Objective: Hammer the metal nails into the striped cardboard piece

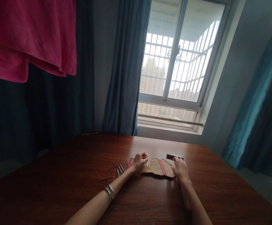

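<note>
A tan, flat strip (154, 167), perhaps leather or card, lies on the table, covered in small dark marks and crossed by pink bands. Over its left part, my left hand (139, 163) is closed in a pinch; whatever its fingertips hold is too small to make out. My right hand (180, 169) grips the strip's right end, its fingers curled at the edge. Just behind that hand sits a dark narrow block (173, 156). Several thin metal rods (120, 169) are scattered left of the strip.
The brown wooden table (79, 175) reaches back to a barred window (171, 62). Blue curtains (124, 68) hang on both sides. A pink cloth (37, 34) dangles at upper left. One long thin piece (89, 133) lies along the table's far left edge.
</note>
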Motion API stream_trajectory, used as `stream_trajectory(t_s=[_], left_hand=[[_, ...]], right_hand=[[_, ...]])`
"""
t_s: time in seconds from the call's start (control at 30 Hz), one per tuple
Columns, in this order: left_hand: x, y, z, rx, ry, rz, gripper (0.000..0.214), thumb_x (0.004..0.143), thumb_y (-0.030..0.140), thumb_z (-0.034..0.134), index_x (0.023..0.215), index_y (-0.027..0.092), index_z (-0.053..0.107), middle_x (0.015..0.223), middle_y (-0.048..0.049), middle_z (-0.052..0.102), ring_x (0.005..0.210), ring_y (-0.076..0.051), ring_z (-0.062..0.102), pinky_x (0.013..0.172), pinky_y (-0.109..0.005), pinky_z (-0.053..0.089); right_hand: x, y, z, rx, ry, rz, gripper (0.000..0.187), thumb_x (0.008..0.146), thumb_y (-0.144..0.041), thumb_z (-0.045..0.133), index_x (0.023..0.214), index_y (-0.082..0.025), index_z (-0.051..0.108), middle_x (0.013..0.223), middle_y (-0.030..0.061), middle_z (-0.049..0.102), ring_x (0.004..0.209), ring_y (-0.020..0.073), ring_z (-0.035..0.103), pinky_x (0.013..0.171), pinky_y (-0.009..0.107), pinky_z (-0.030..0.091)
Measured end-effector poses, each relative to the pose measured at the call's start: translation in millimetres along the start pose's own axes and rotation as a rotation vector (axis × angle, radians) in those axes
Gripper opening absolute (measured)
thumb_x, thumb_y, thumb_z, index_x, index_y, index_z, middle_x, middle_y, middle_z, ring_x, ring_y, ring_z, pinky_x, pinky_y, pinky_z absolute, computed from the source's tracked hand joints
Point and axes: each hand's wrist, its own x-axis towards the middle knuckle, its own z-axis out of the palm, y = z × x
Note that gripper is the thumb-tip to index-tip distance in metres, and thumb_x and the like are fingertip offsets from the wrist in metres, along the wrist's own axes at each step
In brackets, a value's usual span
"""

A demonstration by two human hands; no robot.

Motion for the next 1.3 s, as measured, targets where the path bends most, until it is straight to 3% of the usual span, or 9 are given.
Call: stream_trajectory(t_s=[0.1, 0.27, 0.47, 0.57, 0.67, 0.77, 0.83, 1.1, 1.3], left_hand=[[-1.2, 2.4, -0.9, 0.021, 0.006, -0.006, 0.008, 0.072, 0.022, 0.058, 0.072, 0.015, 0.059, 0.069, -0.0014, 0.063, 0.067, -0.013, 0.059, 0.062, -0.021, 0.044], [-3.7, 6.8, -1.5, 0.026, -0.004, -0.005, 0.006, 0.072, 0.020, 0.058, 0.072, 0.014, 0.059, 0.071, -0.0016, 0.064, 0.069, -0.013, 0.060, 0.064, -0.021, 0.044], [-4.6, 5.0, -0.8, 0.029, 0.007, 0.016, 0.007, 0.071, 0.021, 0.059, 0.071, 0.015, 0.059, 0.069, -0.0017, 0.063, 0.067, -0.013, 0.059, 0.062, -0.022, 0.043], [-3.7, 2.3, 0.1, 0.014, 0.003, 0.025, 0.009, 0.071, 0.023, 0.058, 0.070, 0.014, 0.059, 0.068, -0.0022, 0.063, 0.066, -0.014, 0.059, 0.062, -0.022, 0.044], [-2.6, 0.2, 0.8, 0.007, -0.002, 0.019, 0.009, 0.070, 0.023, 0.058, 0.071, 0.014, 0.058, 0.068, -0.0020, 0.063, 0.067, -0.014, 0.059, 0.062, -0.022, 0.043], [-2.3, -0.4, 0.7, 0.012, -0.007, 0.014, 0.008, 0.069, 0.021, 0.058, 0.071, 0.014, 0.058, 0.070, -0.0022, 0.063, 0.068, -0.013, 0.059, 0.063, -0.022, 0.043], [-2.7, 0.0, 0.1, 0.009, -0.015, 0.023, 0.006, 0.069, 0.020, 0.057, 0.070, 0.014, 0.058, 0.069, -0.0022, 0.063, 0.067, -0.013, 0.059, 0.062, -0.022, 0.043], [-5.0, 6.2, -1.8, -0.004, -0.009, 0.017, 0.008, 0.068, 0.020, 0.056, 0.070, 0.013, 0.059, 0.068, -0.0024, 0.063, 0.068, -0.014, 0.059, 0.063, -0.023, 0.042], [-5.3, 7.6, -2.6, 0.058, 0.014, 0.027, 0.013, 0.071, 0.026, 0.056, 0.071, 0.013, 0.059, 0.067, -0.0026, 0.062, 0.066, -0.015, 0.057, 0.061, -0.023, 0.040]], right_hand=[[-13.4, 23.4, -3.7, -0.193, -0.033, 0.133, 0.033, 0.083, -0.028, 0.039, 0.108, -0.011, 0.054, 0.100, 0.0211, 0.060, 0.092, 0.0314, 0.060, 0.072, 0.038, 0.044], [-23.3, 25.2, -0.9, -0.177, -0.226, 0.178, 0.037, 0.086, -0.038, 0.036, 0.105, -0.011, 0.053, 0.100, 0.0196, 0.062, 0.091, 0.0294, 0.062, 0.072, 0.038, 0.046], [-17.9, 32.1, 6.2, -0.075, -0.183, 0.178, 0.032, 0.085, -0.031, 0.035, 0.095, -0.012, 0.058, 0.094, 0.0198, 0.064, 0.090, 0.0294, 0.063, 0.070, 0.038, 0.046], [-11.5, 40.1, 7.9, 0.172, -0.114, 0.196, 0.025, 0.082, -0.032, 0.041, 0.079, -0.014, 0.059, 0.079, 0.0161, 0.066, 0.076, 0.0260, 0.064, 0.062, 0.033, 0.046], [-4.9, 38.0, 2.7, 0.691, -0.078, 0.275, 0.022, 0.074, -0.039, 0.053, 0.068, -0.018, 0.054, 0.055, 0.0031, 0.057, 0.045, 0.0153, 0.055, 0.042, 0.025, 0.040], [-2.8, 26.4, -9.8, 1.205, -0.180, 0.342, 0.025, 0.062, -0.038, 0.067, 0.065, -0.017, 0.054, 0.052, -0.0026, 0.051, 0.033, 0.0056, 0.039, 0.031, 0.018, 0.028], [-5.7, 16.1, -19.0, 1.401, -0.324, 0.345, 0.026, 0.059, -0.034, 0.070, 0.069, -0.014, 0.057, 0.057, -0.0011, 0.053, 0.033, 0.0025, 0.035, 0.030, 0.016, 0.025], [-33.2, -27.3, -33.7, 1.549, -0.617, 0.246, 0.029, 0.063, -0.035, 0.069, 0.077, -0.012, 0.060, 0.064, 0.0004, 0.056, 0.035, 0.0003, 0.033, 0.028, 0.014, 0.021], [-40.3, -40.8, -29.8, 1.507, -0.701, 0.189, 0.035, 0.060, -0.044, 0.071, 0.071, -0.012, 0.058, 0.057, -0.0023, 0.053, 0.033, 0.0005, 0.032, 0.028, 0.015, 0.020]])
